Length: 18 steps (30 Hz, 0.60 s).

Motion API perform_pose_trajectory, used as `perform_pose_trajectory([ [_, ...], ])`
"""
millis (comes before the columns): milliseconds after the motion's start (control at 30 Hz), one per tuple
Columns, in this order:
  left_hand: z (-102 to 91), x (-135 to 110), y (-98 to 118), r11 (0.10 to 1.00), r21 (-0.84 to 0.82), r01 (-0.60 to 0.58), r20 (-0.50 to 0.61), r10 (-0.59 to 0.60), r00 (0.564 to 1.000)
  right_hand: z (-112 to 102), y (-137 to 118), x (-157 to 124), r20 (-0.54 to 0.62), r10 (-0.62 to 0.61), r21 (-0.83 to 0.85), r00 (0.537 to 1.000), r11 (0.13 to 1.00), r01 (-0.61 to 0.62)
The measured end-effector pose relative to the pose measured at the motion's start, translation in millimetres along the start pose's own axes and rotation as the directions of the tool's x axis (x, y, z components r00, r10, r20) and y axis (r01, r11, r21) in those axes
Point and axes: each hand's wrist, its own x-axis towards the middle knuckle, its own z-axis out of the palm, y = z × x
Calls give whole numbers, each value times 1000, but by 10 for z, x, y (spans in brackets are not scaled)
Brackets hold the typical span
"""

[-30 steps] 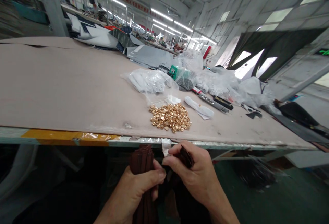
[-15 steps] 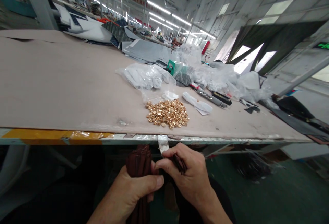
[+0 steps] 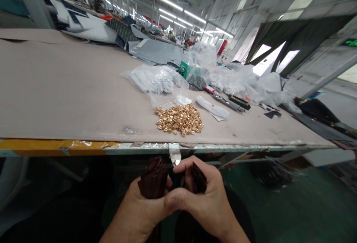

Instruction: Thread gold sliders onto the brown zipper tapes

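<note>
In the head view, both hands sit in front of the table, just below the middle of its near edge. The left hand is wrapped around a thick bundle of dark brown strips, their ends standing upright above the fingers. The right hand has its fingers curled around a smaller brown bundle, beside the first and apart from it at the top. The two thumbs meet between the bundles. The right forefinger reaches to the lower end of a pale tab hanging from the near edge; whether they touch I cannot tell.

On the table, a pile of small gold pieces lies close to the near edge, directly beyond the hands. Behind it is a clear plastic bag with white contents, and to its right a folded white strip. Farther toward the right end lie a grey tool and a slim black case. Orange tape covers the near edge toward the left corner.
</note>
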Motion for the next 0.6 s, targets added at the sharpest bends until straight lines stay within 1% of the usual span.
perform_pose_trajectory([
  [100,34,4,-30,999,-29,-30,43,31,999,25,-13,-57,4,-2,-27,1000,1000,2],
  [167,70,1,-45,1000,-11,-10,26,10,1000,24,8,-53,10,5,-31,1000,1000,-4],
  [233,104,-7,-55,1000,-3,17,9,-17,1000,3,36,-36,25,6,-11,1000,1000,-6],
  [333,129,-28,-43,998,-55,41,35,-39,999,-49,75,-23,30,18,66,999,998,-20],
  [400,125,-49,-6,995,-85,47,-8,-48,999,-82,102,-28,28,44,136,999,990,-47],
  [467,110,-70,47,993,-104,58,-106,-70,992,-105,129,-37,18,68,188,998,980,-70],
  [533,93,-88,97,989,-120,84,-182,-105,978,-113,150,-44,8,83,201,997,976,-83],
  [600,80,-99,125,987,-120,105,-189,-127,974,-107,159,-49,-2,82,188,997,979,-80],
])
